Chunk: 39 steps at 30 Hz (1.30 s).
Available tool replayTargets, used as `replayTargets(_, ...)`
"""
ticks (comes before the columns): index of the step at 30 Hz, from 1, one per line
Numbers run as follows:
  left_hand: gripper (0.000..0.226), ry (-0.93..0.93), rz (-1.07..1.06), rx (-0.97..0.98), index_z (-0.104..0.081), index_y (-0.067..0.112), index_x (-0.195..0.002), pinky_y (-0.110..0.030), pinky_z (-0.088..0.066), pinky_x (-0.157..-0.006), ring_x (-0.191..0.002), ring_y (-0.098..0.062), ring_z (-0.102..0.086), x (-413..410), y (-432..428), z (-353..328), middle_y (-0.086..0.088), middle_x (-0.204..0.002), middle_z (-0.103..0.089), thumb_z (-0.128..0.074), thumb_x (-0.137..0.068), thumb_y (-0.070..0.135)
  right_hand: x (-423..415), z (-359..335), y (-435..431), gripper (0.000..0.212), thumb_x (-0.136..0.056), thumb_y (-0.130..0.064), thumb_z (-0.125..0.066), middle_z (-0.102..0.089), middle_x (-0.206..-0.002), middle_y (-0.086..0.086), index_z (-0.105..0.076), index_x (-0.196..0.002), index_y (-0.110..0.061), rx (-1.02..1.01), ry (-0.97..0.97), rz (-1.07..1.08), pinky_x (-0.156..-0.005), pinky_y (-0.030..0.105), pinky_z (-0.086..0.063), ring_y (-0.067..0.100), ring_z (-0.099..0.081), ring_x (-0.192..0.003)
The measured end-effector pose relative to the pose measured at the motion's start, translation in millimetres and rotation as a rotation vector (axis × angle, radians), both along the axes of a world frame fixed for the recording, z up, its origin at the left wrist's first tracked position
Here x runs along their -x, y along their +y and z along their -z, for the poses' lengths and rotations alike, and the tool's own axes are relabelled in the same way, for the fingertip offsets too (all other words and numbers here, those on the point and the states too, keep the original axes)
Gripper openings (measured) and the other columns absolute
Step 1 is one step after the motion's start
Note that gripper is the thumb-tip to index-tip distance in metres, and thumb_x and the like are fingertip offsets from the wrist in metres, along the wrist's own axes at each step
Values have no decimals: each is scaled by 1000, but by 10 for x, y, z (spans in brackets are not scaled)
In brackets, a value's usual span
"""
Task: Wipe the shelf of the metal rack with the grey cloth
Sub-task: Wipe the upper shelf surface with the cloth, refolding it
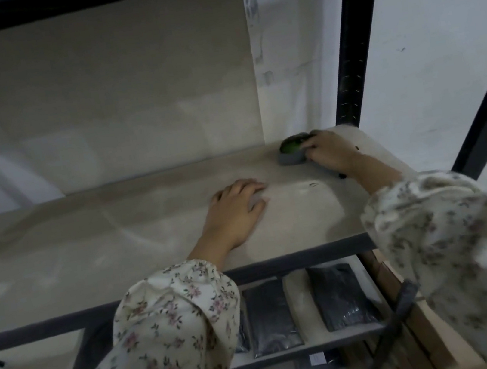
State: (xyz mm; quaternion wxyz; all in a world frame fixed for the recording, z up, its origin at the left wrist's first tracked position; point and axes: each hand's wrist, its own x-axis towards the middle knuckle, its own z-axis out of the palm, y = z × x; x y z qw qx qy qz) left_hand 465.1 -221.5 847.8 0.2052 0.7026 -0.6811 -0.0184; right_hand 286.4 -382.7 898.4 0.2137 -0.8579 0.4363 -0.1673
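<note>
The pale shelf board point(86, 239) of the black metal rack spans the middle of the head view. At its back right corner lies a bunched grey cloth point(290, 158) with a green patch on top. My right hand point(330, 152) rests on the cloth's right side, fingers curled over it. My left hand point(237, 212) lies flat, palm down, on the shelf near the middle, fingers pointing right, holding nothing. Both arms wear floral sleeves.
A black upright post point(350, 42) stands behind the cloth at the right. The shelf's dark front rail point(294, 260) runs below my wrists. Dark flat packets point(270, 319) lie on the lower shelf. A white wall stands behind and to the right.
</note>
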Motion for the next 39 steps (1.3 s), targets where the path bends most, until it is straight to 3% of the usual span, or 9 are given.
replayTargets(8,42,-53,22,-14,-38,34,-136,-34,-21,-107,-131,-16,-34,56,91,-20,4,-144,-38,-32,-95,44,382,-92,567,22,-73,1,-54,-66,-82,-2,-73,-73,-10,-358,-306,-198,-66,13,-44,19,-56,-84)
replayTargets(13,50,-97,56,-59,-29,31,-142,-30,-10,-109,-137,-12,-22,144,253,19,4,-151,-27,-27,-95,50,250,-31,338,27,-83,-12,-51,-59,-118,9,-68,-105,-13,-24,-54,38,-82,30,-40,27,-52,-105)
replayTargets(16,49,-98,48,-54,-31,32,-141,-30,-12,-109,-137,-12,-23,152,285,14,5,-151,-28,-29,-95,49,309,141,599,22,-83,-19,-51,-62,-108,5,-72,-88,-19,49,-67,-103,-82,38,-45,27,-56,-96)
replayTargets(21,44,-98,47,-15,-34,29,-140,-32,-17,-110,-136,-14,-27,174,307,-17,2,-149,-33,-29,-97,38,565,5,735,15,-66,-18,-54,-64,-73,1,-68,-62,-15,-327,-175,-299,-68,26,-42,10,-55,-70)
replayTargets(24,46,-114,45,-32,-31,29,-142,-35,-15,-112,-138,-13,-24,166,355,7,3,-151,-29,-28,-97,41,528,-58,520,15,-72,-9,-54,-66,-86,13,-69,-71,-9,-241,-308,-84,-68,25,-41,18,-56,-80)
replayTargets(28,48,-110,46,-19,-30,31,-141,-34,-14,-111,-138,-12,-24,157,419,68,4,-151,-29,-27,-96,45,442,148,677,18,-84,-19,-51,-55,-101,-1,-68,-85,-24,33,-101,-23,-77,31,-39,18,-50,-89)
replayTargets(32,46,-108,36,24,-35,31,-140,-33,-17,-111,-136,-12,-28,177,410,49,4,-148,-34,-30,-96,44,611,139,1080,21,-81,-22,-53,-56,-89,-20,-69,-75,-35,-101,-97,-267,-67,0,-31,-7,-50,-80)
replayTargets(36,46,-101,26,22,-35,31,-139,-35,-16,-112,-136,-12,-28,189,424,36,5,-149,-33,-30,-96,44,698,-30,888,25,-80,-8,-54,-64,-94,-3,-69,-79,-27,-175,-303,-55,-75,22,-40,12,-55,-85)
replayTargets(39,45,-84,28,7,-36,30,-139,-34,-16,-111,-136,-12,-28,192,433,19,4,-149,-33,-30,-96,43,657,82,838,22,-87,-17,-49,-59,-109,11,-69,-95,-11,93,-53,157,-78,36,-44,27,-53,-93)
